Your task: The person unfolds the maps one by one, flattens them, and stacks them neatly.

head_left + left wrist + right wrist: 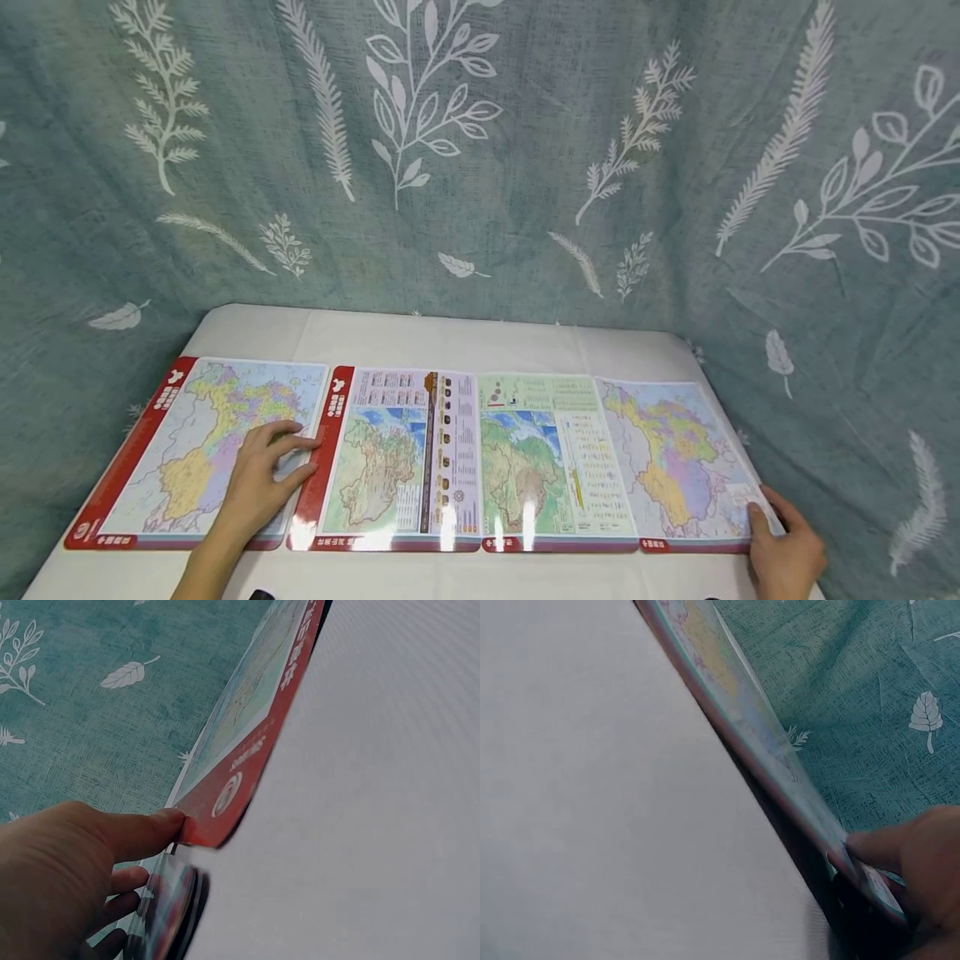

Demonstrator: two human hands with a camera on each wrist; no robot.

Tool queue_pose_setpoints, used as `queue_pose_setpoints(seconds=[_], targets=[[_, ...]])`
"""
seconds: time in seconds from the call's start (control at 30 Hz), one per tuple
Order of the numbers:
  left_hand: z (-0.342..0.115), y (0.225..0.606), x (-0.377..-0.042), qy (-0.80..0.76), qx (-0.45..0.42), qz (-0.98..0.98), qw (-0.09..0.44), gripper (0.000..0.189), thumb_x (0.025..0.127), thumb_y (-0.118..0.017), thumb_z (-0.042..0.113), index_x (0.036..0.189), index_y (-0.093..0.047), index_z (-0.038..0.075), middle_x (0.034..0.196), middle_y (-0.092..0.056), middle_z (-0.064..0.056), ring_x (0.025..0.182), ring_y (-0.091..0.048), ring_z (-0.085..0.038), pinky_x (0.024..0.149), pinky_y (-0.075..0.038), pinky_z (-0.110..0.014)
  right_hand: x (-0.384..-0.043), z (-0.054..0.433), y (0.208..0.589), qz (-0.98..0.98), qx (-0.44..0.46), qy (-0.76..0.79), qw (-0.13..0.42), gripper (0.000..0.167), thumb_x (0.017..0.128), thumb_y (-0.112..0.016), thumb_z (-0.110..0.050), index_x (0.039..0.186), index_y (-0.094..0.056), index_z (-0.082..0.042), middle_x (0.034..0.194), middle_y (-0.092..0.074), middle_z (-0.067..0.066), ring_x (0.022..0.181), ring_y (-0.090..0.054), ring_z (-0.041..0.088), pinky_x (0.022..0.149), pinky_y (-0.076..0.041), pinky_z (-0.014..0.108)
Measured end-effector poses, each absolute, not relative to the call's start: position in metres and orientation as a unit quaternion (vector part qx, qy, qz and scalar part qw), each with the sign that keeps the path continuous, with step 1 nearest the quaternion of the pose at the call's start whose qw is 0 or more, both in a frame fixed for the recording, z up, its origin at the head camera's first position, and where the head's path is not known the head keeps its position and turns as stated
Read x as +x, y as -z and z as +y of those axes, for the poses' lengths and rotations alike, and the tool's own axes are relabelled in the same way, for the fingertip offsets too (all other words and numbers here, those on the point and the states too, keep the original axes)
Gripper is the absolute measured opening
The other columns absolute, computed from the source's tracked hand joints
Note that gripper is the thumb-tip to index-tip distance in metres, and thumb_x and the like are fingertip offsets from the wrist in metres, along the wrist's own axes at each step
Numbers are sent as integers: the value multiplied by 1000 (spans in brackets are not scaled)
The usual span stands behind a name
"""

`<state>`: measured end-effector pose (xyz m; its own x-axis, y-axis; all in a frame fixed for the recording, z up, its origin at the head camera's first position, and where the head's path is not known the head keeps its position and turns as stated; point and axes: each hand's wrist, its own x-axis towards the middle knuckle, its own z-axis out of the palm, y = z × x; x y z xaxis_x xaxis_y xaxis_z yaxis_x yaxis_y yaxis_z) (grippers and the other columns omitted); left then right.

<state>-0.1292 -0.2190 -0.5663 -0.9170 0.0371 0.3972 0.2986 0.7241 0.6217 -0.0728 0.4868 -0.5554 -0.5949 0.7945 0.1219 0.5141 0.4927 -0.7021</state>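
Observation:
Several glossy map sheets lie in a row on the white table (442,337). My left hand (262,471) reaches across the leftmost political map (187,442). Its thumb and fingers pinch the red left edge of the terrain map (375,467) beside it; in the left wrist view the thumb presses on that red corner (217,814), with the index finger hidden. My right hand (783,542) pinches the lower right edge of the rightmost political map (675,467), thumb on top. That map's edge (757,746) stands slightly off the table in the right wrist view.
Between the held sheets lies another terrain map (525,467), its neighbours meeting or overlapping it. A green curtain with white leaf prints (480,167) hangs behind the table and down both sides. Small dark objects show at the bottom edge, one near the left arm (261,594).

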Motion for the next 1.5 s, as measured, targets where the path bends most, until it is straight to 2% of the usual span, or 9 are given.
queue_pose_setpoints(seconds=[0.17, 0.43, 0.6, 0.67, 0.83, 0.9, 1.1, 1.23, 1.5], targets=[[-220, 567, -129, 356, -89, -912, 182, 37, 76, -93, 10, 111, -80, 14, 131, -62, -16, 129, -46, -40, 101, -33, -55, -75, 483, 549, -834, -389, -330, 209, 54, 101, -66, -33, 148, -60, -8, 146, -59, 26, 138, -51, 50, 122, -27, 58], [-217, 563, -127, 364, -80, -910, 179, 40, 77, -93, 10, 114, -79, 12, 131, -62, -16, 130, -46, -39, 103, -33, -54, -76, 473, 538, -835, -406, -326, 180, 59, 102, -64, -36, 150, -55, -4, 149, -56, 27, 140, -48, 51, 124, -21, 58], [-216, 559, -125, 372, -63, -903, 204, 35, 76, -93, 8, 109, -80, 10, 126, -66, -12, 127, -51, -34, 104, -34, -34, -79, 448, 522, -848, -381, -323, 178, 52, 102, -65, -32, 144, -61, -2, 149, -55, 30, 139, -47, 55, 121, -25, 62], [-216, 559, -124, 377, -55, -899, 215, 33, 77, -92, 6, 107, -79, 9, 125, -67, -11, 126, -52, -33, 104, -30, -22, -79, 434, 519, -857, -351, -324, 195, 49, 101, -66, -27, 143, -63, -2, 144, -61, 28, 137, -52, 52, 117, -34, 60], [-216, 559, -125, 390, -43, -893, 221, 29, 79, -88, 2, 106, -79, 7, 123, -69, -10, 125, -52, -32, 104, -18, -6, -82, 401, 514, -879, -268, -308, 246, 40, 99, -72, -20, 136, -68, -6, 129, -74, 17, 132, -62, 39, 108, -46, 25], [-216, 560, -125, 391, -42, -892, 222, 27, 79, -88, 2, 104, -79, 8, 122, -69, -10, 124, -52, -31, 103, -18, -5, -84, 387, 511, -884, -242, -311, 250, 38, 98, -73, -19, 134, -70, -7, 126, -75, 16, 131, -63, 38, 106, -46, 22], [-217, 561, -126, 391, -46, -891, 226, 24, 79, -88, 1, 101, -79, 8, 118, -70, -10, 122, -53, -31, 103, -19, -6, -94, 340, 505, -895, -159, -352, 222, 38, 97, -75, -15, 134, -69, -5, 129, -73, 18, 132, -61, 40, 110, -45, 52], [-218, 559, -126, 386, -40, -895, 220, 24, 80, -88, 3, 102, -79, 9, 119, -70, -8, 123, -53, -29, 103, -23, -11, -99, 308, 507, -901, -117, -365, 201, 38, 97, -75, -13, 134, -69, -6, 131, -73, 16, 132, -62, 38, 111, -45, 50], [-224, 550, -123, 365, -9, -908, 205, 19, 83, -86, 5, 101, -80, 9, 122, -69, -10, 124, -51, -30, 101, -35, -44, -104, 254, 512, -895, -57, -411, 163, 40, 95, -77, -11, 134, -69, -9, 131, -74, 9, 126, -66, 30, 109, -46, 44]])
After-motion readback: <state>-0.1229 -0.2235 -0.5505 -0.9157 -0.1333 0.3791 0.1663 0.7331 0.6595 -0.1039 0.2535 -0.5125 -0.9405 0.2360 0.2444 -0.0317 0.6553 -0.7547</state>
